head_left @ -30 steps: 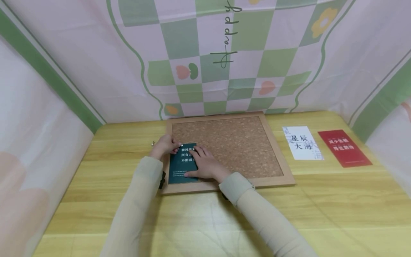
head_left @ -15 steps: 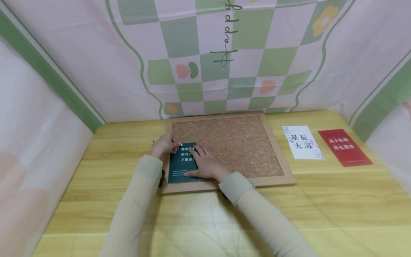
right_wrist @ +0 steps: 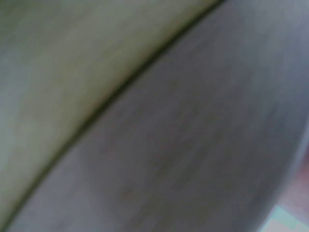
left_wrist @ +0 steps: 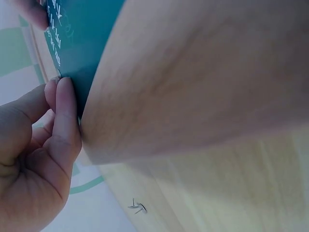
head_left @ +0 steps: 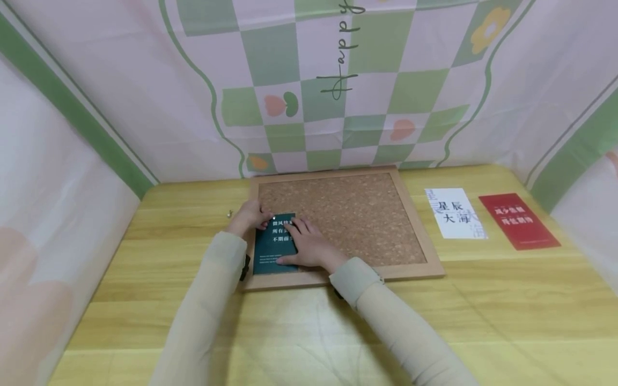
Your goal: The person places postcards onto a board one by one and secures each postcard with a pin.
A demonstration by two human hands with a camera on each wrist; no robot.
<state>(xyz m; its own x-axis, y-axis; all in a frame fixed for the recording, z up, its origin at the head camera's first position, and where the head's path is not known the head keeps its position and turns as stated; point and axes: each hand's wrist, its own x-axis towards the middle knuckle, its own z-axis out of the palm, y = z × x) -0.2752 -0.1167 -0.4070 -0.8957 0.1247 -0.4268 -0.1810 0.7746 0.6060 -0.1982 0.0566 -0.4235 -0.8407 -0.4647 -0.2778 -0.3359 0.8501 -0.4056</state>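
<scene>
A dark green card (head_left: 267,249) with white writing lies upright along the left side of a wood-framed cork board (head_left: 357,220). At the card's top edge my left hand (head_left: 247,219) pinches a thumbtack (head_left: 273,217), of which only a small shiny spot shows; the left wrist view has thumb and index fingertips pressed together there. My right hand (head_left: 311,245) rests spread over the card's right edge, fingers fairly straight, holding it against the cork. The right wrist view is blurred and shows mostly wood, with a bit of hand at its right edge.
Several loose thumbtacks (left_wrist: 138,206) lie on the wooden table (head_left: 159,279), left of the board. A white card (head_left: 456,228) and a red card (head_left: 520,222) lie to its right. Behind the board hangs a checked cloth (head_left: 323,123).
Both hands stay at the card, nearly still. The left fingertips have drawn back very slightly, so the shiny spot shows a little more clearly. The card and board keep their places.
</scene>
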